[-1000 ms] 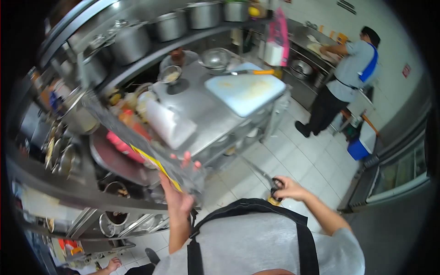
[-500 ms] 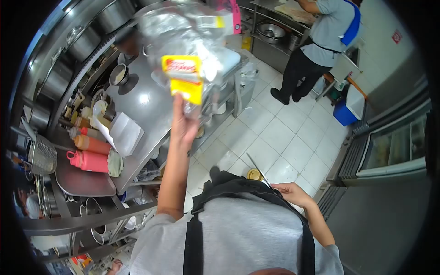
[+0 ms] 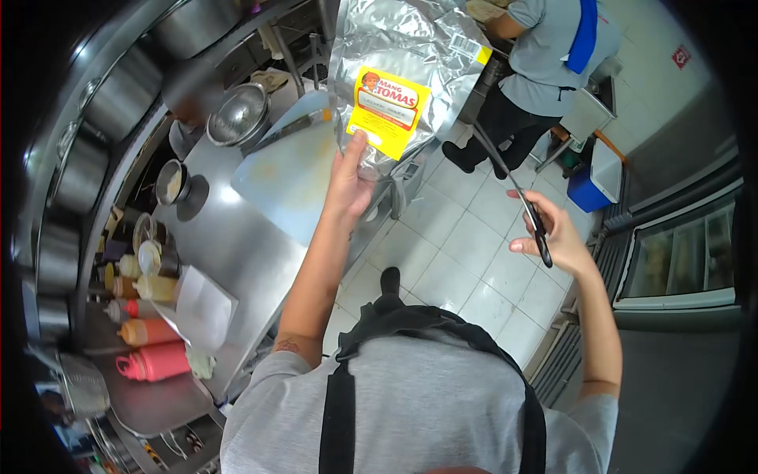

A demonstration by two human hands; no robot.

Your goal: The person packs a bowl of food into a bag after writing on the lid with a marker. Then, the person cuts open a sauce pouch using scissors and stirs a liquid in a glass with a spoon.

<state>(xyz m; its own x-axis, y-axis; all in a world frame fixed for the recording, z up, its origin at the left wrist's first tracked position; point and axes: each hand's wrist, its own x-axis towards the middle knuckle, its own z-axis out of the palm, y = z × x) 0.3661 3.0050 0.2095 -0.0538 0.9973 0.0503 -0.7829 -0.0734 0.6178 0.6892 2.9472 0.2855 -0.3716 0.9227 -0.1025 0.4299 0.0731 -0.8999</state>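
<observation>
- Left hand [image 3: 350,183]: pinches the lower edge of a silver pouch [image 3: 412,67], thumb flat near its yellow label [image 3: 391,110].
- Pouch: raised at the far side, label toward me, between the cutting board [image 3: 292,170] on the left and a person [image 3: 545,47] on the right.
- Right hand [image 3: 559,237]: curled loosely about the dark handle of the scissors [image 3: 537,222]; whether my thumb passes through a loop, I cannot tell.
- Blades: point far and left, just beside the pouch; whether parted, I cannot tell.
- Good handling, in my judgement: a firm pinch so the slick foil cannot slip, and tips angled clear of my left fingers and the person beyond.
</observation>
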